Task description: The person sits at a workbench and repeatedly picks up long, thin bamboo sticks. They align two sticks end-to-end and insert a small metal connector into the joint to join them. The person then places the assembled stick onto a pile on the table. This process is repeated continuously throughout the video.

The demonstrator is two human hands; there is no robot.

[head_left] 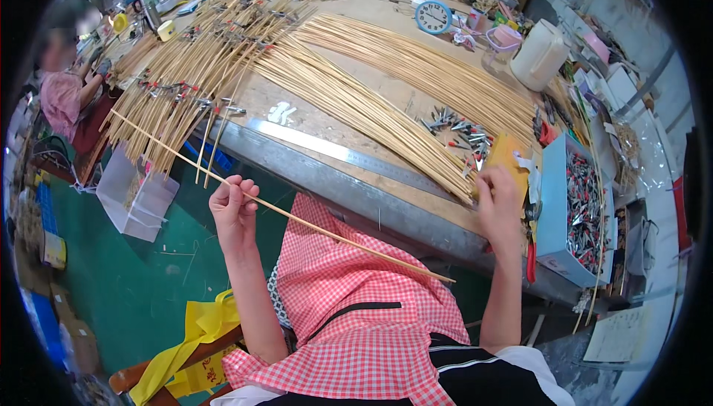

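My left hand is closed in a pinch on one long thin bamboo stick, which slants across in front of my apron. The stick's far end reaches up left toward other sticks, and its near end hangs free over my lap. My right hand rests at the table's front edge with its fingers curled. Next to it are a yellow block and the ends of a bundle of pale sticks. Whatever its fingertips hold, if anything, is hidden. Small metal clips with red and black ends lie beyond that hand.
A light blue box full of clips stands at the right, beside red-handled pliers. A steel ruler lies along the front edge. Clipped sticks overhang the left side. A blue clock and a jug stand farther back.
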